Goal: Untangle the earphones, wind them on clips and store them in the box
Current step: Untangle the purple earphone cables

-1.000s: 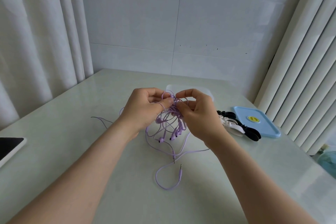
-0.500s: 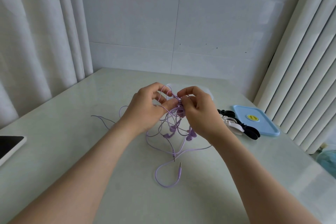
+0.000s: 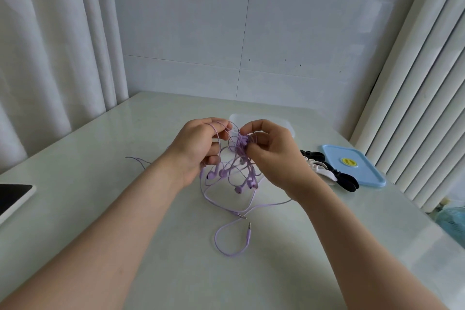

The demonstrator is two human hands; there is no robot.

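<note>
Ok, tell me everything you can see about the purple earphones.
The earphones are pale purple, thin cables knotted into one tangle. Several earbuds dangle below the knot. The left hand and right hand pinch strands at its top, holding it above the table. Loose loops trail onto the table, where two metal-tipped plugs lie.

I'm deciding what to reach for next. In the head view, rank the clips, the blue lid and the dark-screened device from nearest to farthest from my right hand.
From the right hand, which pinches the earphones:
1. The clips, just to its right.
2. The blue lid, farther right, beyond the clips.
3. The dark-screened device, at the far left edge of the view.
</note>
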